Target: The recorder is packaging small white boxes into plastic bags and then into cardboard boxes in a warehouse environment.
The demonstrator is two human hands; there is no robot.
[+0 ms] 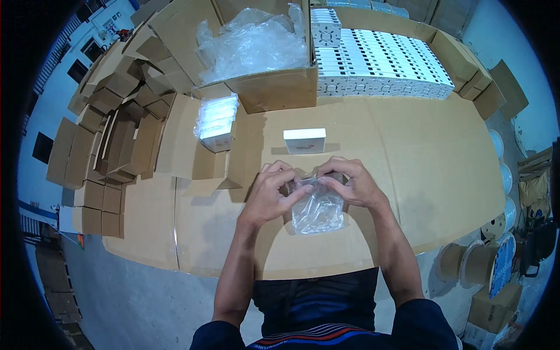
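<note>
Near the tabletop's (408, 175) front edge, a small clear plastic bag (318, 210), judged light, limp and slippery, was pinched shut at its top rim by left hand (271, 192) and right hand (350, 184), the rim seeming the best hold.

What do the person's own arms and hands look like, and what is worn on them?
Both hands, the left hand and the right hand, are bare, with no gloves, rings or watch visible. The forearms are uncovered too. Dark navy short sleeves show only at the lower edge, at the upper arms.
</note>
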